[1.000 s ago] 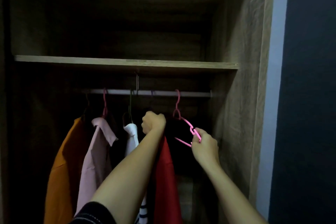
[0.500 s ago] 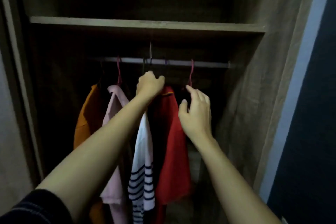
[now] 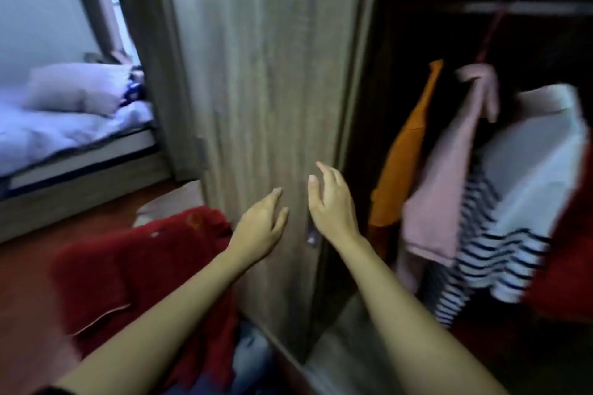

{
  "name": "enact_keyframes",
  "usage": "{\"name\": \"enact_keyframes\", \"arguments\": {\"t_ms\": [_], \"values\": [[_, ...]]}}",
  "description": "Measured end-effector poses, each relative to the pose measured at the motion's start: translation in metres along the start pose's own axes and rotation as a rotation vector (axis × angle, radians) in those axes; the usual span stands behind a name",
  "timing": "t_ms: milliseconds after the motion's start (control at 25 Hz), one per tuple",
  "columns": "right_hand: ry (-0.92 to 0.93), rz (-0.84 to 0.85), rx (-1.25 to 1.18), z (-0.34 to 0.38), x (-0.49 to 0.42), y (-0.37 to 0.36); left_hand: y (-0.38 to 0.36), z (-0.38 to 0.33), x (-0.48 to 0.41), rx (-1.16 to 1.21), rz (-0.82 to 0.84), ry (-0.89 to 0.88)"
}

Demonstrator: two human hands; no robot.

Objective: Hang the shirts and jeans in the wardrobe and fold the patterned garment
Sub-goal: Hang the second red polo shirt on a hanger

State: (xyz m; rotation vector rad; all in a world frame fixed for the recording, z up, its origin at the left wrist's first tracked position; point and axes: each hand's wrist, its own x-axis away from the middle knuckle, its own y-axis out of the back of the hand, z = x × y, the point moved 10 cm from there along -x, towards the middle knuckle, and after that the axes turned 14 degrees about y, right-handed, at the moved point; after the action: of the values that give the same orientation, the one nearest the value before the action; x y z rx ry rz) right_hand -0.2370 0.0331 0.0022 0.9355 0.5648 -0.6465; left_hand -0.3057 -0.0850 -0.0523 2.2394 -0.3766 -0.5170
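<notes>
**While the shirts hang inside, left hand [image 3: 261, 228] and right hand [image 3: 333, 205] float empty at the wardrobe door [image 3: 266, 74]**

Although the whole view is smeared by motion, we can read both hands well enough: each has its fingers loosely spread and slightly bent, and neither holds anything. The left hand sits in front of the grey wood-grain door panel. The right hand is just beside it, nearer the door's right edge, above a small metal fitting [image 3: 311, 236]. We cannot tell whether either one touches the wood.

To the right of the door we look into the dark wardrobe. A rail [image 3: 526, 8] crosses the top, and a red hanger hook [image 3: 491, 32] drops from it. Below it the shirts hang in a row: an orange shirt [image 3: 404, 154] nearest the door, then a pink shirt [image 3: 449, 176], then a white shirt with dark stripes [image 3: 519, 202] along its lower part. A red garment [image 3: 564, 282] shows at the right edge of the view.

Outside the wardrobe, down to the left of the door, a red cloth [image 3: 134, 266] lies heaped on the reddish floor [image 3: 32, 282], with a few pale marks and a thin light trim. A pale blue cloth [image 3: 253, 359] lies at the door's foot, too blurred for us to name. Further left stands a bed [image 3: 80, 167] with a pillow [image 3: 73, 86].
</notes>
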Motion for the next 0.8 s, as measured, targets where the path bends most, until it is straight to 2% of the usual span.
{"name": "enact_keyframes", "arguments": {"t_ms": [80,200,320,440,600,800], "values": [[-0.037,0.134,-0.086,0.023,0.005,-0.082,0.020,0.090,0.006,-0.123,0.013,0.088],[-0.106,0.209,-0.194,0.045,0.014,-0.176,0.056,0.199,0.009,-0.248,-0.001,0.211],[-0.185,0.329,-0.226,0.055,0.027,-0.268,0.088,0.282,-0.002,-0.433,-0.038,0.241],[-0.298,0.382,-0.242,0.047,0.042,-0.336,0.099,0.344,-0.022,-0.619,0.013,0.216],[-0.665,0.349,-0.322,0.019,0.066,-0.382,0.098,0.398,-0.035,-0.738,0.048,0.240],[-0.937,0.161,-0.337,0.020,0.062,-0.403,0.099,0.397,-0.035,-0.737,-0.192,0.105]]}}
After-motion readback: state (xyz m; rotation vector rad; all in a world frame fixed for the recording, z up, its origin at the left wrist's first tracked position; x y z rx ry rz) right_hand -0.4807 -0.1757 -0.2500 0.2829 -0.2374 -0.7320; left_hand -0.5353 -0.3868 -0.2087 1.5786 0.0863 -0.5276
